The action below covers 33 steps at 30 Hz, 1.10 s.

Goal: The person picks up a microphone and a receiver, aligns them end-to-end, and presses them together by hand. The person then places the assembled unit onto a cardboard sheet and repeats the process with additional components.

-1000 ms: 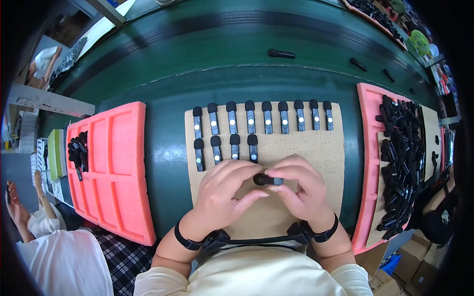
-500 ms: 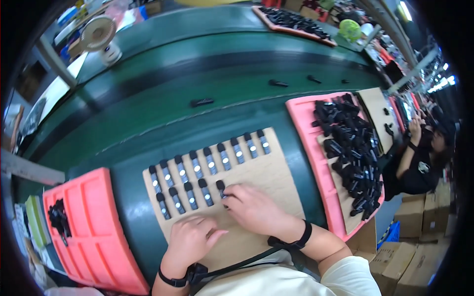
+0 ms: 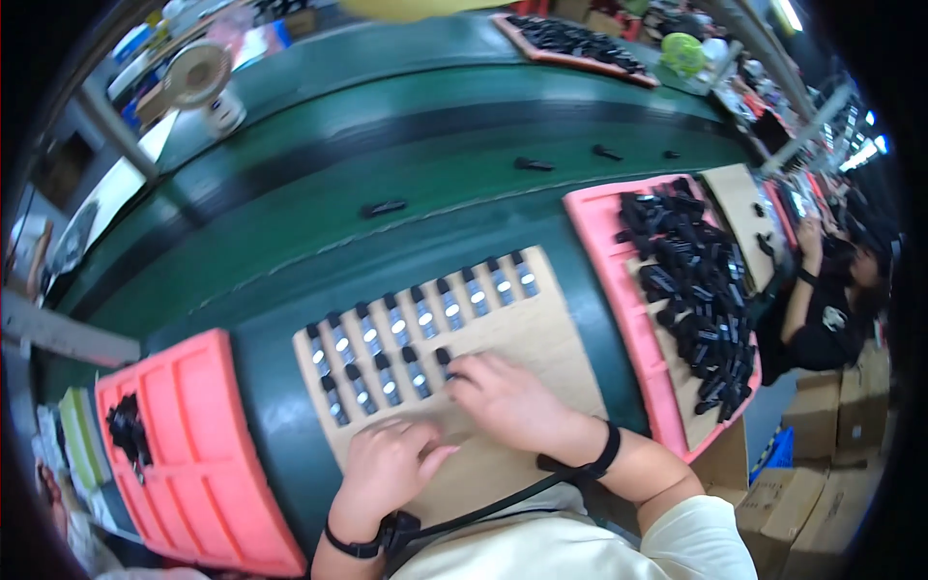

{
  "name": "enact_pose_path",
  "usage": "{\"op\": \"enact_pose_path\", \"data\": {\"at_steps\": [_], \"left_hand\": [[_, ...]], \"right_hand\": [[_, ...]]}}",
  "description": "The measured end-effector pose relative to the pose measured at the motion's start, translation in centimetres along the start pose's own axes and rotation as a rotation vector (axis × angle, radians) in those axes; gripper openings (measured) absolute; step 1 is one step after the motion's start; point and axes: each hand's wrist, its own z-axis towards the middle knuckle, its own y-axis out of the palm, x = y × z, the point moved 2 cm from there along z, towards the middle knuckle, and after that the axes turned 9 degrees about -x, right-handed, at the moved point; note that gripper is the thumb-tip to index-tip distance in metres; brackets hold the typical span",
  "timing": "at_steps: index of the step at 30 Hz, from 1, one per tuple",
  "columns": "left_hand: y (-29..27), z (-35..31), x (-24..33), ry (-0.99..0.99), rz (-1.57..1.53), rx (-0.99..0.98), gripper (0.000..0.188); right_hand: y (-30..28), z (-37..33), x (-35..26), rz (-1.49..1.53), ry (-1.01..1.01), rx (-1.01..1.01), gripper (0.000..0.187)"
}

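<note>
My right hand [image 3: 512, 401] is closed, its thumb and fingertips pinching the lower end of a small black microphone [image 3: 444, 357] with a rounded, foam-like tip. That microphone lies at the right end of the shorter, nearer row on a tan board [image 3: 541, 338]. Beyond it runs a longer row of matching microphones [image 3: 423, 311], each with a bright round spot and the dark tip pointing away from me. Above the board's near left part hovers my left hand [image 3: 385, 469], fingers loosely bent, thumb apart, nothing visible in it.
On the right, a pink tray [image 3: 619, 290] holds a heap of black microphones [image 3: 698, 300]. A pink compartmented tray [image 3: 208, 435] at left carries a small black cluster [image 3: 128, 430]. Across the green conveyor belt [image 3: 290, 208] lie several black pieces; a fan [image 3: 198, 77] stands beyond. Another person [image 3: 822, 319] works at far right.
The whole view has shifted slightly. Black pieces on the belt have moved left relative to the board. Both hands keep nearly the same places, the right still at the same microphone.
</note>
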Motion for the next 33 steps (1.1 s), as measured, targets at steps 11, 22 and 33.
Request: {"op": "enact_pose_path", "data": {"at_steps": [11, 22, 33], "left_hand": [[0.1, 0.0, -0.2, 0.05, -0.036, -0.013, 0.024], [0.0, -0.2, -0.2, 0.041, 0.007, -0.011, 0.021], [0.2, -0.3, -0.4, 0.07, -0.015, -0.007, 0.028]], "right_hand": [[-0.2, 1.3, 0.3, -0.011, 0.004, -0.012, 0.023], [-5.7, 3.7, 4.4, 0.021, 0.108, 0.078, 0.023], [-8.6, 13.9, 23.5, -0.259, 0.214, 0.048, 0.029]]}}
